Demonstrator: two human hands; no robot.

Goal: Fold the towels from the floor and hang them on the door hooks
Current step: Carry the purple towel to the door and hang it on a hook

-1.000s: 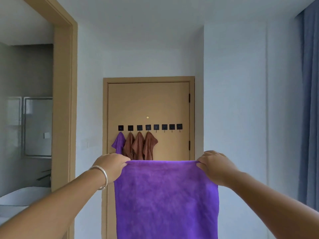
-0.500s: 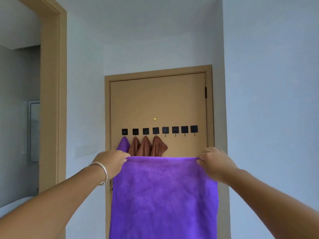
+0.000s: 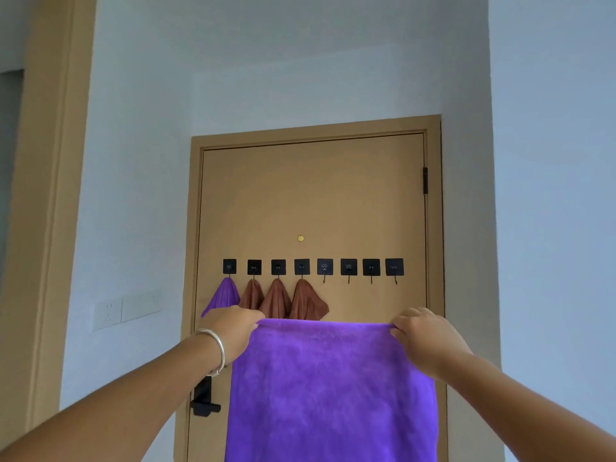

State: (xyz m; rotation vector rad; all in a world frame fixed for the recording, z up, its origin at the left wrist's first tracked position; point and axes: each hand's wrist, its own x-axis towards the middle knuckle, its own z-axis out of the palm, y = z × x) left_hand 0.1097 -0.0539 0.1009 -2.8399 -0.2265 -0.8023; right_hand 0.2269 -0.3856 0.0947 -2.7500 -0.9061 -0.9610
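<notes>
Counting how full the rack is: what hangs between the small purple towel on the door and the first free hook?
Three brown towels, one on each hook, side by side. The head view shows them between the hung purple towel and the first free hook.

- I have one view only, from the camera worn on the person's head, so no second view overlaps it.
- It faces forward and a little upward at the door (image 3: 313, 201) on the far wall, wide-angle, with the walls bowing at the edges.
- Both forearms enter from the near bottom corners; the purple towel (image 3: 330, 391) fills the near lower centre.
- The row of hooks (image 3: 313, 267) sits farther off, mid-frame.
</notes>
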